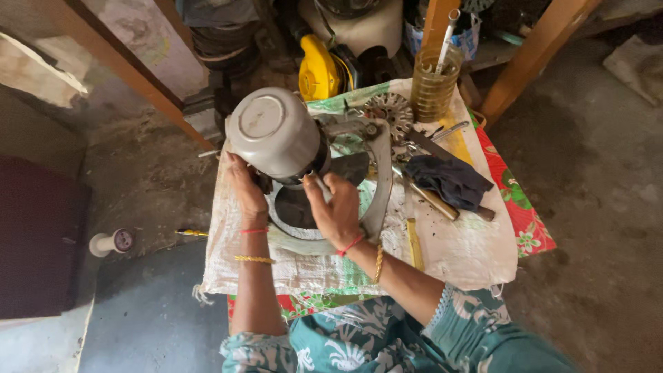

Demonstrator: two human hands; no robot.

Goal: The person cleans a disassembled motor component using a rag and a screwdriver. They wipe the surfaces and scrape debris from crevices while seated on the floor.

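Two hands on one workpiece. Entry as dictated:

A: Where is the motor housing?
B: The pale grey motor housing (pixel 275 132), a rounded can shape, sits upright at the middle of the white woven sack (pixel 476 252) that covers the low table. Its dark lower part rests inside a flat, light-coloured ring frame (pixel 382 181).

A: Left hand?
B: The left hand (pixel 246 188) is cupped against the underside of the housing on its left, fingers curled onto the dark base. Grasping, not released.

A: Right hand?
B: The right hand (pixel 336 209) is closed on the dark base from the near side, thumb up by the lower edge of the can. Whether it pinches a small part there, I cannot tell.

A: Surroundings?
B: A round metal fan disc (pixel 391 110) lies just behind the frame. A ribbed amber glass (pixel 434 88) holding a white stick stands at the far edge. A dark cloth (pixel 452 181) lies to the right, over a long-handled tool (pixel 436 200). A yellow object (pixel 318 69) stands beyond the table, and a white spool (pixel 110 242) lies on the floor, well apart to the left.
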